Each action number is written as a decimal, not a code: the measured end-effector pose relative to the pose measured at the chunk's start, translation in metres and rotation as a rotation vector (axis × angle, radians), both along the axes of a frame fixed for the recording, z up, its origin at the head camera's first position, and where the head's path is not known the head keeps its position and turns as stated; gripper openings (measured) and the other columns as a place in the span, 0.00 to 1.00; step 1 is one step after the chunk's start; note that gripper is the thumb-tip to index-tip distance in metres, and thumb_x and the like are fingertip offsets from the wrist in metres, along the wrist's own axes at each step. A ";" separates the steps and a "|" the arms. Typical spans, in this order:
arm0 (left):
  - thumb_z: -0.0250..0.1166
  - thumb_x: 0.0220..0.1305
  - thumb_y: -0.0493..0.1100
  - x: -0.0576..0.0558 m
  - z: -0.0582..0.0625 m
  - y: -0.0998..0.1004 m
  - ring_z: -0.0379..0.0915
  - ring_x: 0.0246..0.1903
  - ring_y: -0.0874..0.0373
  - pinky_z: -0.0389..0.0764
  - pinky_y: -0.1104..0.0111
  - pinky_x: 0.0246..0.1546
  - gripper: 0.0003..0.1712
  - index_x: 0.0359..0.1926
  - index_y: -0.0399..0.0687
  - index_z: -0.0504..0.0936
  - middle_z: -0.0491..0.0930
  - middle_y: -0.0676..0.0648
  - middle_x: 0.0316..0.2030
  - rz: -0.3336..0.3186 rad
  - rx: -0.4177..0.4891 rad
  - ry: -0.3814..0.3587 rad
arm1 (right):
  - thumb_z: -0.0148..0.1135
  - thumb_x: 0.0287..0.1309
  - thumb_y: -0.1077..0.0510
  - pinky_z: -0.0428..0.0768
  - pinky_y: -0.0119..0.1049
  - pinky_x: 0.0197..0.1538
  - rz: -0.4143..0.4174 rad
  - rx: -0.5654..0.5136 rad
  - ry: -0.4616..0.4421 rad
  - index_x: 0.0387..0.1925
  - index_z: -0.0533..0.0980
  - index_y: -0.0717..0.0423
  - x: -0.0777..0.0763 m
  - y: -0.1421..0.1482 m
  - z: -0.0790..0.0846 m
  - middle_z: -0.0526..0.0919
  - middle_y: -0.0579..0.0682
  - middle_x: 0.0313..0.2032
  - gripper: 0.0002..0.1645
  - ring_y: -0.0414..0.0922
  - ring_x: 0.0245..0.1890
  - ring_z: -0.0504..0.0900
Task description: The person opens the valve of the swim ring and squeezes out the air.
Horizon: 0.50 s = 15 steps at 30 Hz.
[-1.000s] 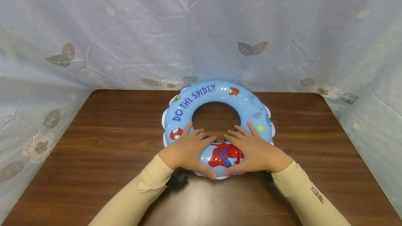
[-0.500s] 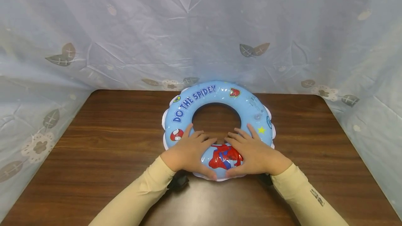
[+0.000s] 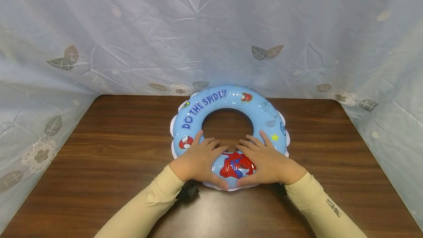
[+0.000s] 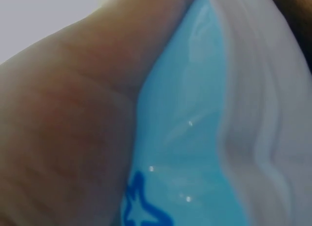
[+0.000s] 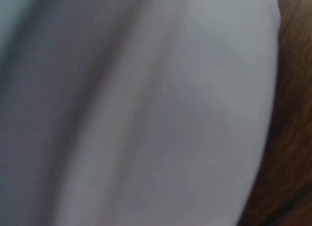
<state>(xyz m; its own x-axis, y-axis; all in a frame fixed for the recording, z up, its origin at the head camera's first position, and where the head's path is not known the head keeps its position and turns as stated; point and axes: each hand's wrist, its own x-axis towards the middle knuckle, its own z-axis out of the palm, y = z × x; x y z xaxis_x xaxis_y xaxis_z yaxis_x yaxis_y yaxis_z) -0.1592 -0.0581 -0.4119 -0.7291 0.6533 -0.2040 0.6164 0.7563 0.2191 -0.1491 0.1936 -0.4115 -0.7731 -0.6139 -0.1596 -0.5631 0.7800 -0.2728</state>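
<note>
A light blue inflatable swim ring (image 3: 228, 96) with cartoon pictures and a white scalloped edge lies flat on the brown table (image 3: 115, 150). My left hand (image 3: 196, 161) holds the left part of its near side, fingers spread over the tube to the inner hole, thumb along the outer edge. Mirroring it, my right hand (image 3: 269, 161) holds the right part, thumb tip close to the other thumb. A red and blue figure shows between them. In the left wrist view part of the hand (image 4: 73, 118) lies against the blue vinyl (image 4: 180, 128). White edging (image 5: 195, 118) fills most of the right wrist view.
A pale patterned curtain (image 3: 211, 28) hangs behind the table and down both sides. The ring's far side comes close to the table's back edge. Black wrist gear (image 3: 187, 192) shows under the left wrist.
Both hands keep the same place on the swim ring. The whole scene shifted slightly in view between the first and second frames; since then almost nothing has moved.
</note>
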 end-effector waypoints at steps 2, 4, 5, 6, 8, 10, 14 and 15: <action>0.66 0.45 0.84 0.000 0.000 0.000 0.58 0.74 0.43 0.35 0.36 0.75 0.64 0.77 0.56 0.68 0.68 0.44 0.74 0.002 -0.003 0.002 | 0.61 0.47 0.16 0.34 0.68 0.76 -0.001 -0.001 0.001 0.74 0.67 0.55 0.000 0.000 0.000 0.67 0.57 0.75 0.65 0.62 0.78 0.54; 0.66 0.45 0.84 0.000 0.000 0.001 0.58 0.74 0.43 0.36 0.36 0.75 0.63 0.76 0.56 0.68 0.69 0.44 0.73 0.003 -0.006 0.005 | 0.61 0.47 0.15 0.33 0.68 0.76 -0.002 0.001 0.001 0.74 0.67 0.54 0.000 0.000 0.000 0.67 0.57 0.75 0.65 0.62 0.78 0.54; 0.66 0.45 0.84 0.000 0.000 0.001 0.58 0.74 0.43 0.36 0.36 0.75 0.63 0.76 0.56 0.68 0.69 0.44 0.73 0.004 -0.009 0.006 | 0.60 0.47 0.15 0.33 0.68 0.76 -0.002 0.002 0.001 0.74 0.67 0.54 0.000 0.000 -0.001 0.67 0.57 0.75 0.65 0.62 0.78 0.54; 0.66 0.45 0.84 0.000 0.000 0.002 0.58 0.74 0.43 0.36 0.36 0.75 0.63 0.76 0.56 0.68 0.69 0.44 0.73 0.004 -0.011 0.007 | 0.60 0.47 0.15 0.33 0.68 0.76 -0.002 0.003 0.002 0.74 0.67 0.54 0.000 0.000 -0.001 0.67 0.57 0.75 0.65 0.62 0.78 0.54; 0.66 0.45 0.84 0.000 0.000 0.002 0.59 0.74 0.43 0.36 0.36 0.75 0.63 0.76 0.56 0.68 0.69 0.45 0.73 0.005 -0.014 0.009 | 0.60 0.47 0.15 0.33 0.68 0.76 -0.001 0.004 0.004 0.74 0.67 0.54 0.000 0.000 -0.001 0.67 0.57 0.75 0.65 0.62 0.78 0.54; 0.66 0.45 0.84 0.000 -0.001 0.002 0.59 0.74 0.43 0.36 0.36 0.75 0.63 0.76 0.56 0.68 0.69 0.45 0.73 0.006 -0.016 0.010 | 0.60 0.47 0.15 0.33 0.68 0.76 0.000 0.005 0.005 0.74 0.68 0.54 0.000 0.000 -0.001 0.67 0.57 0.75 0.65 0.62 0.78 0.55; 0.65 0.45 0.85 -0.001 -0.002 0.001 0.58 0.74 0.43 0.36 0.35 0.75 0.63 0.76 0.56 0.68 0.69 0.45 0.73 -0.001 -0.012 0.008 | 0.61 0.47 0.16 0.34 0.68 0.76 -0.001 -0.002 0.000 0.73 0.68 0.54 0.000 0.000 -0.001 0.69 0.57 0.74 0.64 0.62 0.78 0.55; 0.65 0.45 0.85 -0.001 -0.001 0.000 0.58 0.74 0.43 0.36 0.35 0.75 0.64 0.77 0.56 0.68 0.69 0.45 0.73 -0.005 -0.007 -0.001 | 0.61 0.47 0.16 0.33 0.68 0.76 -0.002 -0.005 -0.007 0.73 0.68 0.54 0.000 0.000 -0.001 0.69 0.57 0.73 0.64 0.62 0.78 0.55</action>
